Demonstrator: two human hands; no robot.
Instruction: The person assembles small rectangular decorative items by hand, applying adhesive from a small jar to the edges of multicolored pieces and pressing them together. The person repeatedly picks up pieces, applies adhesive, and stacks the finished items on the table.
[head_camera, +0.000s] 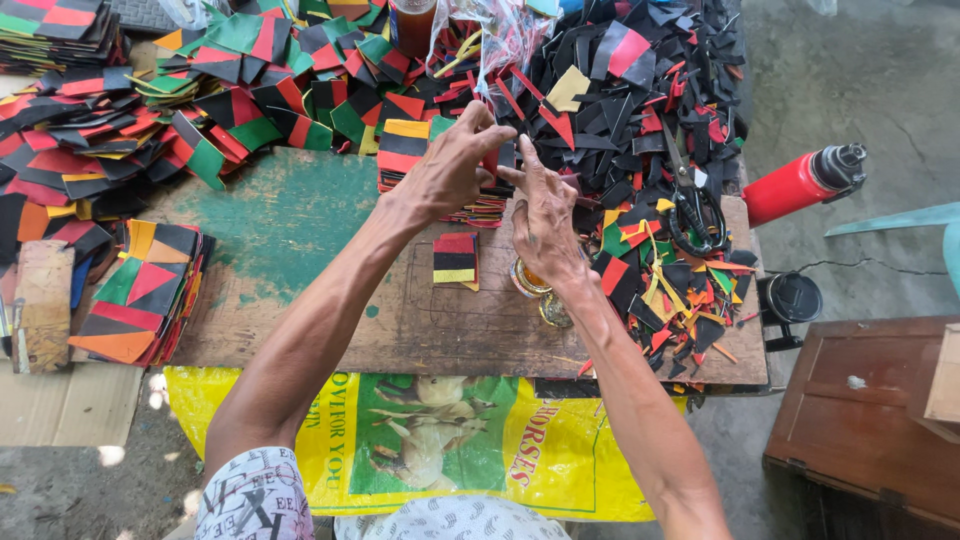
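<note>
My left hand (452, 165) and my right hand (545, 215) meet over the far side of a worn wooden board (400, 320). Their fingertips pinch small dark and red pieces (497, 160) taken from a low stack (478, 208); the exact grip is partly hidden. A striped red, black and yellow patch (455, 258) lies on the board just under my left wrist. A small round tin with an orange content (528, 280) sits below my right hand.
Piles of red, green, black and orange patches (140, 290) cover the left and back. A heap of black and red offcuts (640, 90) with black scissors (692, 205) lies right. A red flask (800, 180), a black cap (790, 297) and a wooden box (870, 420) stand beyond the board.
</note>
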